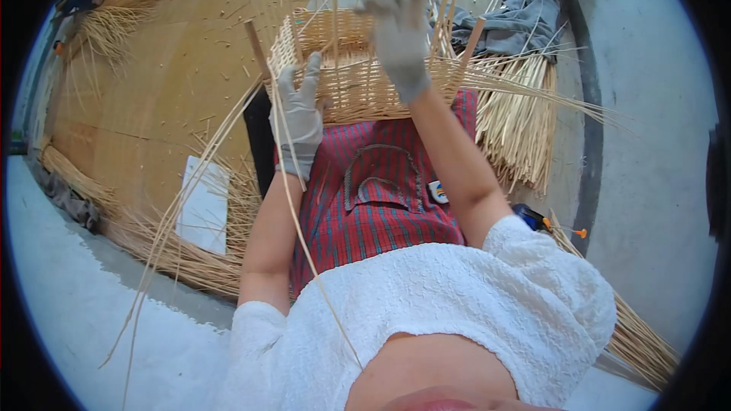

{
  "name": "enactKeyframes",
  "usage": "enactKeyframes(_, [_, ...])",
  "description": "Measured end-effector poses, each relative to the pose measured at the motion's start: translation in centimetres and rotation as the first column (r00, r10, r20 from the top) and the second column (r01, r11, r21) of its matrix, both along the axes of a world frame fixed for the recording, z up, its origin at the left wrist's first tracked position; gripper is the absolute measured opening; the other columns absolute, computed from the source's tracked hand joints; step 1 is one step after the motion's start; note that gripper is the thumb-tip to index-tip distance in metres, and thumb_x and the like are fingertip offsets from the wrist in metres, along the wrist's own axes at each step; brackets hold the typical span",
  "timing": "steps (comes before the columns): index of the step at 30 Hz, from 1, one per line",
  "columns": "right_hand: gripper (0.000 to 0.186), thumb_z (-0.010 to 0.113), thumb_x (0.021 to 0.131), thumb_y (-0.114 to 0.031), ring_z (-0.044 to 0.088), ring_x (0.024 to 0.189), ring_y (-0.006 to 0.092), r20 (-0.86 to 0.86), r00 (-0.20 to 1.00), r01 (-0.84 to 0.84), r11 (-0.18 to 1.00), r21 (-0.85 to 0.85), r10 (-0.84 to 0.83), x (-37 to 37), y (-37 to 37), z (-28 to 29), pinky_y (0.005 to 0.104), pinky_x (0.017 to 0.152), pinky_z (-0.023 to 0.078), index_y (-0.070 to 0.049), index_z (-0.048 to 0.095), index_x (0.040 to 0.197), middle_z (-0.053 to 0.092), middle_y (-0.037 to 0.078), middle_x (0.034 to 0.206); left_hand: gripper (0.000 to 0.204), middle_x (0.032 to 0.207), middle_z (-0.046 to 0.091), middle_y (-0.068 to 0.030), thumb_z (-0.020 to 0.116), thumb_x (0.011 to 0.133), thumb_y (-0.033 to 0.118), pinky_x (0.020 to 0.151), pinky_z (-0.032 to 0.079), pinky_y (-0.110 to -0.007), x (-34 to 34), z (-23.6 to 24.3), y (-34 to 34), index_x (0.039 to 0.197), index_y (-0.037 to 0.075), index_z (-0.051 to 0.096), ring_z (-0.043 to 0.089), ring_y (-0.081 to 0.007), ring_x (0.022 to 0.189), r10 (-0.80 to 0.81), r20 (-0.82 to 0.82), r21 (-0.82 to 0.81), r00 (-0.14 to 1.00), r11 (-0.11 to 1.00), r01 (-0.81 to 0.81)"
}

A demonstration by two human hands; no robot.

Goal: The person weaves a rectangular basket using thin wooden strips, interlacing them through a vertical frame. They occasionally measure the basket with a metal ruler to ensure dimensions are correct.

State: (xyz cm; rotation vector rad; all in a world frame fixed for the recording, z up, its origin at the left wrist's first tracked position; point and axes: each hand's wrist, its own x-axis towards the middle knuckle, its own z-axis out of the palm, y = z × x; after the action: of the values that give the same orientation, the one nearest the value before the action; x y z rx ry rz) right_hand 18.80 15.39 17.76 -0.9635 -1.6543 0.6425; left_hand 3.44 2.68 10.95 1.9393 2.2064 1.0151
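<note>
Head view, and from where I stand the pale woven basket [359,87] sits at the far edge of a red plaid apron [381,175], tilted so its inside partly shows. Gloved, the left hand [299,123] presses at its near left corner, thumb pointing up the wall; whether the fingers close around it, I cannot tell. Up over the near wall is the right hand [400,42], gloved too and blurred by motion, its grip looking open with the fingers spread; it hides part of the rim. Plenty crowds the work: a wooden peg [257,47] stands at the left corner, another rod [472,42] at the right, and thin upright stakes [335,0] rise between. Long loose strands [179,183] trail down from the left corner, one crossing the left wrist and reaching the white shirt [426,289]. On the right, a thick bundle of cane [525,125] lies near a crumpled grey cloth [521,23], with an orange-tipped tool [580,233] farther down. Across on the left, a white sheet [204,205] lies among scattered cane [190,262], and a frayed bundle [110,27] rests on the tan floor panel [145,106], which is speckled with small offcuts.
</note>
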Motion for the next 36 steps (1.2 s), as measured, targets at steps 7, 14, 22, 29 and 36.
enactKeyframes(7, [0.014, 0.061, 0.103, -0.013, 0.073, 0.084, 0.015, -0.389, 0.881, 0.022, 0.843, -0.537, -0.271, 8.7, -3.8, -4.7, 0.024, 0.059, 0.055, -0.007, 0.065, 0.115, 0.072, 0.007, 0.107, 0.082, 0.142, 0.051, -0.015, 0.081, 0.079, 0.015, 0.099, 0.051, -0.046, 4.4, 2.2, 1.9, 0.153, 0.032, 0.048, 0.06, -0.0355, 0.12, -0.151, -0.133, 0.063, 0.98, 0.985, 0.161])
enactKeyframes(14, [0.047, 0.066, 0.092, -0.004, 0.067, 0.101, 0.0179, 0.201, 0.978, -0.014, 0.946, 0.324, -0.054, 6.9, 5.4, -1.0, 0.0354, 0.079, 0.057, -0.007, 0.052, 0.137, 0.068, 0.011, 0.121, 0.078, 0.126, 0.051, -0.0103, 0.076, 0.083, 0.018, 0.075, 0.057, -0.047, 8.1, 0.7, 4.3, 0.153, 0.036, 0.045, 0.067, -0.0322, 0.085, -0.117, -0.036, -0.064, 0.993, 0.991, 0.114])
enactKeyframes(22, [0.011, 0.064, 0.1, -0.012, 0.062, 0.078, 0.0094, -0.309, 0.868, 0.21, 0.85, -0.482, -0.39, 17.9, -1.1, -2.9, 0.0286, 0.063, 0.052, -0.003, 0.063, 0.107, 0.068, 0.008, 0.096, 0.076, 0.133, 0.053, -0.0147, 0.079, 0.082, 0.018, 0.082, 0.055, -0.05, 10.3, 2.9, 6.3, 0.15, 0.031, 0.05, 0.067, -0.0346, 0.095, -0.204, -0.218, 0.298, 0.954, 0.917, 0.264])
enactKeyframes(29, [0.078, 0.066, 0.091, -0.003, 0.068, 0.094, 0.0243, -0.128, 0.975, 0.204, 0.964, 0.17, -0.184, 16.3, 9.8, 1.6, 0.0329, 0.077, 0.056, -0.018, 0.03, 0.159, 0.068, 0.016, 0.117, 0.089, 0.128, 0.05, -0.02, 0.071, 0.087, 0.014, 0.076, 0.059, -0.047, 17.9, 3.2, 8.7, 0.161, 0.035, 0.027, 0.071, -0.0372, 0.085, -0.255, -0.115, -0.372, 0.96, 0.907, 0.197])
enactKeyframes(36, [0.087, 0.072, 0.094, -0.023, 0.065, 0.104, 0.0338, 0.604, 0.421, 0.725, 0.652, 0.224, -0.676, 26.6, 1.6, -1.3, 0.046, 0.084, 0.052, 0.0, 0.02, 0.16, 0.065, 0.022, 0.122, 0.066, 0.131, 0.052, -0.0196, 0.069, 0.09, 0.01, 0.07, 0.06, -0.04, 16.0, 3.4, 8.4, 0.149, 0.031, 0.048, 0.072, -0.0316, 0.081, -0.371, 0.004, -0.221, 0.929, 0.905, 0.363])
